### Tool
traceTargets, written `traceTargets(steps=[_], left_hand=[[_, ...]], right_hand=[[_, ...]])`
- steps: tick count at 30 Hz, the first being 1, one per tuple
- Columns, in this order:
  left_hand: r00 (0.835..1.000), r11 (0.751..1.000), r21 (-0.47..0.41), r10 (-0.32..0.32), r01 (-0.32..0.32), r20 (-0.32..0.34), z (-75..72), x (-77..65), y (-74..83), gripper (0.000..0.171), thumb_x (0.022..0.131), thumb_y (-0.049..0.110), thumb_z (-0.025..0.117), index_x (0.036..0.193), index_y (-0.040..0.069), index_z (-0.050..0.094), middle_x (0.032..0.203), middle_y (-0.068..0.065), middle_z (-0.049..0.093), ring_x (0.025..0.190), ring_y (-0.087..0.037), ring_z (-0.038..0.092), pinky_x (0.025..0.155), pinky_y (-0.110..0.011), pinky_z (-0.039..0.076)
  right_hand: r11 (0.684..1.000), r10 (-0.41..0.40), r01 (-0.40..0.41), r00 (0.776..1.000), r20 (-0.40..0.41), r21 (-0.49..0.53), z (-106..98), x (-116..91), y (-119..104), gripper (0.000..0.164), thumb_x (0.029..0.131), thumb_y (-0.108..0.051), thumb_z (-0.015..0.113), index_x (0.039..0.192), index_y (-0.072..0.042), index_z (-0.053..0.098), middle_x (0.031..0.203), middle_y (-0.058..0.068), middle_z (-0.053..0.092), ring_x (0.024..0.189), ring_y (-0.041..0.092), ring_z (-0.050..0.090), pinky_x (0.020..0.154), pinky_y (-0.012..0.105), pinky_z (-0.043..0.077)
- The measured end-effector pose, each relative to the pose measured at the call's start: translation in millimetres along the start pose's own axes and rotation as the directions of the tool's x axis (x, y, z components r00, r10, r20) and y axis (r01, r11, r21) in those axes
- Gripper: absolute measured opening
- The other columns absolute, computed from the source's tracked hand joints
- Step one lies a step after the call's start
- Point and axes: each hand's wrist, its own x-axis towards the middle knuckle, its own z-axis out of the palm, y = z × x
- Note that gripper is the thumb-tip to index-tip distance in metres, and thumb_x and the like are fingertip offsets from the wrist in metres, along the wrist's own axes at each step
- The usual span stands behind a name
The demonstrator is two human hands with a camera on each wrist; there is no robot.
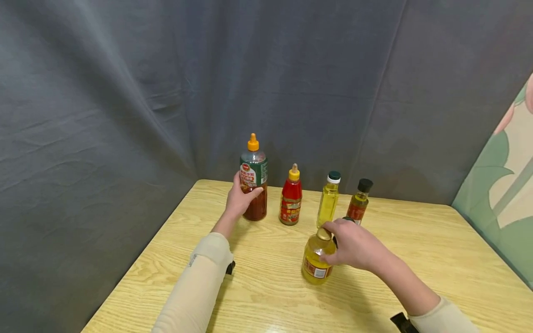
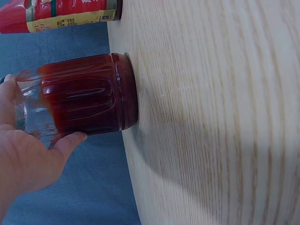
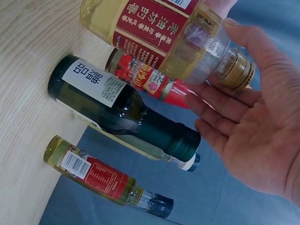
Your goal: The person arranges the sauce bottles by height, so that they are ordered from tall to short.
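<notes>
A tall, clear plastic sauce bottle (image 1: 260,176), gripped by the left hand (image 1: 240,200), stands left of a red, yellow-capped squeeze bottle (image 1: 290,203); in front and right of that, the right hand (image 1: 354,243) grasps a squat, gold-capped, yellow oil bottle (image 1: 313,259).

Right wrist view, gold-capped bottle (image 3: 152,30) cropped, top edge

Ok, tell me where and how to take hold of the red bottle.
Grip the red bottle around its body, below the yellow cap, probably from the near side. It stands upright and widens below its narrow top, so the hold should be surer there. The tall bottle and an oil bottle flank it, with the curtain behind.
</notes>
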Motion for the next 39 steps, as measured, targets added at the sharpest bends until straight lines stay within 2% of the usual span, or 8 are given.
traceTargets(steps=[5,12,23,30,39], left_hand=[[1.000,1.000,0.002,-0.008,0.008,-0.001,-0.9,-0.9,1.7,0.090,0.091,0.037,0.078,0.160,0.024,0.021,0.152,-0.011,0.046,0.137,-0.033,0.045,0.114,-0.053,0.034],[1.000,1.000,0.013,-0.008,0.008,-0.005,0.0,-1.8,1.4,0.090,0.090,0.038,0.078,0.160,0.024,0.021,0.151,-0.013,0.047,0.137,-0.034,0.046,0.114,-0.053,0.034],[1.000,1.000,0.010,-0.008,0.008,0.001,-0.1,-0.1,-0.2,0.093,0.090,0.040,0.078,0.160,0.026,0.020,0.150,-0.012,0.047,0.137,-0.035,0.045,0.113,-0.054,0.035],[1.000,1.000,0.011,-0.001,0.001,0.002,-0.4,0.8,-1.3,0.092,0.089,0.039,0.079,0.160,0.026,0.020,0.150,-0.012,0.048,0.136,-0.034,0.046,0.113,-0.053,0.035],[1.000,1.000,0.001,-0.003,0.003,0.008,-0.6,0.2,-0.6,0.092,0.091,0.038,0.077,0.160,0.025,0.020,0.151,-0.012,0.046,0.137,-0.035,0.045,0.114,-0.055,0.034]], right_hand=[[1.000,-0.003,0.003,1.000,-0.001,0.029,-1,-1,-1,0.051,0.072,-0.031,0.090,0.111,-0.006,0.068,0.091,-0.005,0.063,0.082,0.014,0.059,0.069,0.035,0.053],[0.994,-0.012,0.011,1.000,0.009,0.108,3,-4,0,0.046,0.075,-0.027,0.088,0.111,-0.007,0.067,0.092,-0.009,0.067,0.081,0.007,0.063,0.069,0.030,0.055],[0.986,-0.045,0.043,0.999,0.009,0.162,-1,-22,3,0.037,0.077,-0.024,0.087,0.105,-0.012,0.066,0.089,-0.014,0.064,0.078,0.003,0.061,0.067,0.027,0.054],[0.984,-0.009,0.005,1.000,0.023,0.176,-6,-36,7,0.042,0.077,-0.030,0.088,0.108,-0.014,0.066,0.091,-0.015,0.063,0.080,0.005,0.057,0.066,0.027,0.052],[0.980,0.037,-0.040,0.999,0.020,0.194,-8,-52,17,0.049,0.076,-0.033,0.088,0.113,-0.010,0.066,0.094,-0.012,0.064,0.079,0.006,0.057,0.065,0.027,0.051]])
